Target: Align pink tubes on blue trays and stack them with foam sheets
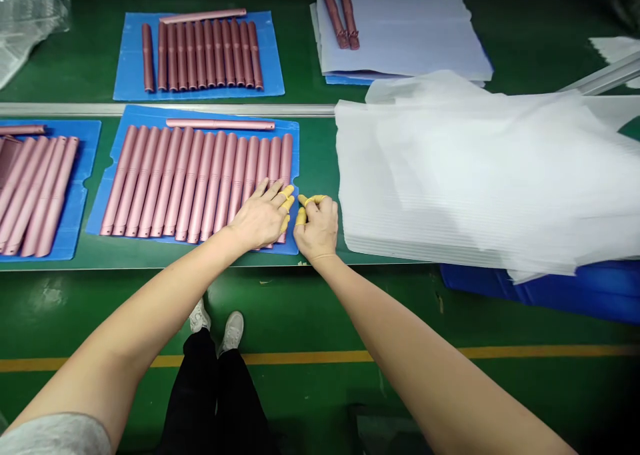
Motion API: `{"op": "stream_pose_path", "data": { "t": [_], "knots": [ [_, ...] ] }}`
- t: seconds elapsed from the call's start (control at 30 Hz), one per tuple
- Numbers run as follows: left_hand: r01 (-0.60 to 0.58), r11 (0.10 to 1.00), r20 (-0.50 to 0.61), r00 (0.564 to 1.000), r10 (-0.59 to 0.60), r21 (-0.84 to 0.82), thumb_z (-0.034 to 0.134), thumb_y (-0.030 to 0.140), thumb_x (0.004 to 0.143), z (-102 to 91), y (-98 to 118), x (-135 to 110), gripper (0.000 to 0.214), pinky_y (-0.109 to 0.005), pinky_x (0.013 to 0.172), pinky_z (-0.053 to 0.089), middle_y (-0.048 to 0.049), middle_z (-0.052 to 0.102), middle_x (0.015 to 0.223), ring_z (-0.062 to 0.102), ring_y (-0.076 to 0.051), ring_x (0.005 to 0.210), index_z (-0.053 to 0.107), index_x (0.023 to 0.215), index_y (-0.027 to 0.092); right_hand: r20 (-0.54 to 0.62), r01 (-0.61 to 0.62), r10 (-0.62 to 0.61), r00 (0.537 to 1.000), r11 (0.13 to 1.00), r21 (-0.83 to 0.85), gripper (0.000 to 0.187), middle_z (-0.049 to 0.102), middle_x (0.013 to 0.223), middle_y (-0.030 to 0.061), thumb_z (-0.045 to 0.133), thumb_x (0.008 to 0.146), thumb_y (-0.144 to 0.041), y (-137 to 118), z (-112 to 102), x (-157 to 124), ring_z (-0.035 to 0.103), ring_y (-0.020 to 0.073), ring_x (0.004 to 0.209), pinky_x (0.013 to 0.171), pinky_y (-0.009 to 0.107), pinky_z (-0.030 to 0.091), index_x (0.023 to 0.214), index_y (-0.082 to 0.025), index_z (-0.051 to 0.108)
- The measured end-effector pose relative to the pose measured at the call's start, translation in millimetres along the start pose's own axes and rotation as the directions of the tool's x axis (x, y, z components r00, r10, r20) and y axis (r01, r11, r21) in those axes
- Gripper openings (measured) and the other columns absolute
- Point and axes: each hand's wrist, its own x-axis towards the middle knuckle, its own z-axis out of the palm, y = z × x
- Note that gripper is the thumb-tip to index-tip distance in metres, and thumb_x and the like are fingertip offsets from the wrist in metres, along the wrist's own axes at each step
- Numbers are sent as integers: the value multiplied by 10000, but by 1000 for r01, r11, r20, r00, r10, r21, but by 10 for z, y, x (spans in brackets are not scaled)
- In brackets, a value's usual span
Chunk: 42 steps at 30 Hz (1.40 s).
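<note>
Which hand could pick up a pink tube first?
Probably the left hand. It lies flat on the rightmost pink tubes of the blue tray, so its grip only needs to close. The right hand sits curled beside the tray's right edge, off the tubes.

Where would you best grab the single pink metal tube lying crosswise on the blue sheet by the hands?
Probably pinch the crosswise pink metal tube around its middle, from above. It lies flat on the blue plastic sheet, its top and both ends free, while the row of pink tubes lies packed side by side.
</note>
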Motion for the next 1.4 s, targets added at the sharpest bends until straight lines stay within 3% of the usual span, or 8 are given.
{"op": "stream_pose_path", "data": {
  "t": [0.13,0.27,0.4,0.53,0.7,0.83,1.03,1.4],
  "knots": [
    [-24,998,-129,992,15,-65,405,331,1118,-128,65,-317,530,-641,1374,328,-223,512,1684,431,-346,1630,586,1547,79,-37,27,-26,999,1000,7,367,558,1139,174,461,1003,-275,59,47,39,498,342,1086,978,535,483,1184,-166,760],
    [55,996,-394,916,-79,-72,441,274,1108,-351,-40,-1291,460,-568,1309,462,-176,657,1556,538,-283,1557,544,1546,179,-82,59,-57,995,998,22,323,565,1138,158,554,975,-300,149,135,83,526,337,1092,991,533,488,1187,-182,767],
    [331,943,-686,696,-212,44,574,248,1053,-606,-679,-2436,461,-562,1164,568,-175,728,1425,683,-311,1364,569,1512,213,-143,68,-67,987,998,4,268,592,1135,167,632,951,-307,288,235,206,557,327,1092,983,520,479,1126,-169,781],
    [566,824,-690,588,-422,-22,516,397,1059,-631,-1474,-3032,480,-572,1100,594,-167,761,1337,727,-314,1229,636,1450,147,-158,20,-17,987,1000,18,213,655,1048,175,671,988,-337,453,248,344,622,277,1043,960,477,488,931,-153,760],
    [599,783,-579,584,-569,-166,475,412,1044,-603,-1799,-3066,454,-627,1123,556,-135,804,1223,726,-337,1233,764,1238,121,-289,94,-52,956,987,133,465,695,1157,205,533,1103,-545,321,116,-40,694,264,1076,928,451,538,1256,-154,732],
    [586,775,-489,617,-616,-237,485,453,1060,-678,-1857,-3024,452,-632,1131,522,-93,806,1269,711,-347,1265,777,1216,144,-507,260,-202,838,964,45,424,668,1128,189,609,1073,-543,-336,70,-717,673,283,1035,800,431,546,1271,-184,718],
    [573,815,-412,725,-552,-84,524,259,971,-697,-2029,-2998,363,-604,1144,521,-107,804,1248,655,-314,1211,766,1198,114,-210,398,-367,906,908,132,278,689,849,74,589,1081,-368,-1322,221,-1014,647,234,808,793,421,523,836,-246,637],
    [589,776,-367,687,-628,-225,560,264,993,-590,-2061,-2993,234,-613,1277,374,-107,746,1259,577,-318,1314,695,1167,186,-89,436,-435,896,824,363,266,747,1043,107,504,1105,-322,-2361,640,-935,703,262,1025,969,496,567,1036,-224,742]
  ]
}}
